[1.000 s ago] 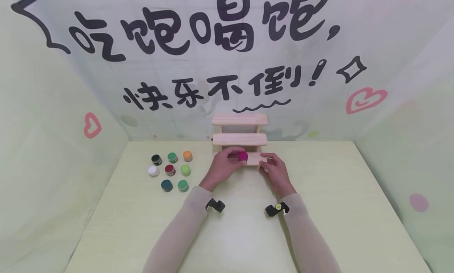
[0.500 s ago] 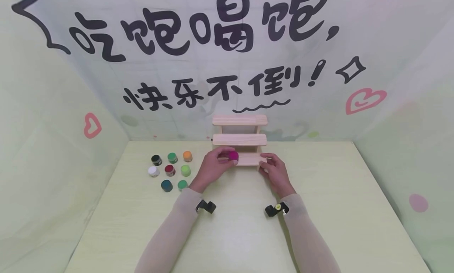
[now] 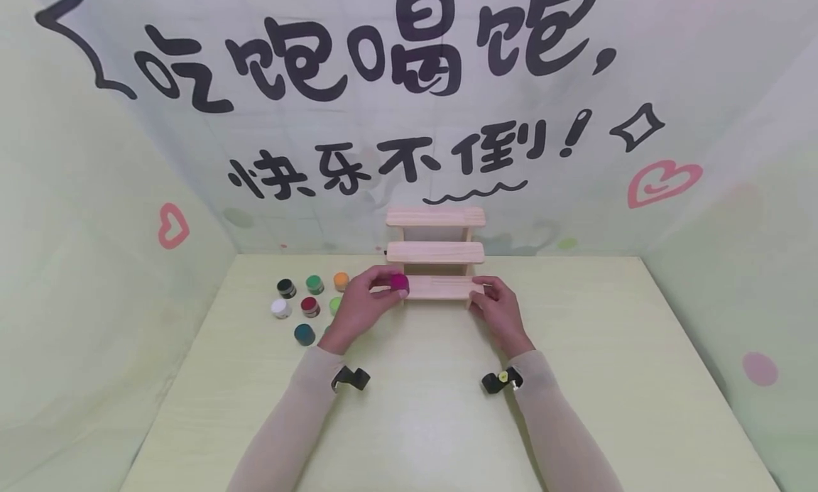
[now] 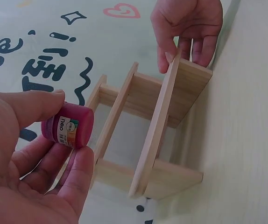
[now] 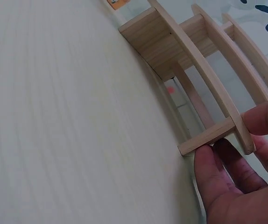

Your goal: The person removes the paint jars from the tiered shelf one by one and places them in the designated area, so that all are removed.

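Note:
My left hand (image 3: 359, 306) pinches a small magenta paint jar (image 4: 72, 125) with a white label, between thumb and fingers. In the head view the jar appears at the left end of the lowest shelf; whether it touches the wood cannot be told. That shelf belongs to a three-tier wooden display stand (image 3: 436, 252) against the back wall. My right hand (image 3: 501, 313) grips the stand's lowest shelf at its right end, thumb on top and fingers beneath, as the right wrist view (image 5: 243, 126) confirms.
Several paint jars stand on the table's left side, among them a black jar (image 3: 286, 288), a white jar (image 3: 280, 308), a dark red jar (image 3: 309, 307) and an orange jar (image 3: 341, 281). My left forearm and hand partly cover the green ones. A printed cloth (image 3: 319, 222) hangs behind.
My left hand has moved left along the lowest shelf with the magenta paint jar, from about its middle to its left end. My right hand keeps its grip on the stand.

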{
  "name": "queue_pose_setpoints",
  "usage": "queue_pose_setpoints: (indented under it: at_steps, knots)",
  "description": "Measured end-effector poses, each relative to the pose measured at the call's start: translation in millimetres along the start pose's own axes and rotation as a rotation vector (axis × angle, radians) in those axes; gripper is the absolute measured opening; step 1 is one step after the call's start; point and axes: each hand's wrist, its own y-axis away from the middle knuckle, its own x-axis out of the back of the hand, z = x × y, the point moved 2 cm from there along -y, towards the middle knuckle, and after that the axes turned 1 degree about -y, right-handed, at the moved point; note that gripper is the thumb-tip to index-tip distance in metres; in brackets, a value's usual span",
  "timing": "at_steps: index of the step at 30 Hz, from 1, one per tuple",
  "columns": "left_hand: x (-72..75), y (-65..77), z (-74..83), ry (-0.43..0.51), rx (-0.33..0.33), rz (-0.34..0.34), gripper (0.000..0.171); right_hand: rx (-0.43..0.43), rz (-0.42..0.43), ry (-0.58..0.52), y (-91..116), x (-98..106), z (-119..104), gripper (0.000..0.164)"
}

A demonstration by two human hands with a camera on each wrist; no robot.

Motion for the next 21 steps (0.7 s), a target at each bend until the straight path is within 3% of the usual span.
queue_pose_setpoints:
  at_steps: [12, 21]
  knots:
    - [47.1, 17.7, -12.6, 0.025, 0.048, 0.069, 0.048, 0.079, 0.036, 0.127, 0.8, 2.5, -2.4, 0.036]
    - [87.0, 36.0, -36.6, 0.025, 0.066, 0.135, 0.052, 0.073, 0.037, 0.135, 0.6, 2.8, -3.8, 0.039]
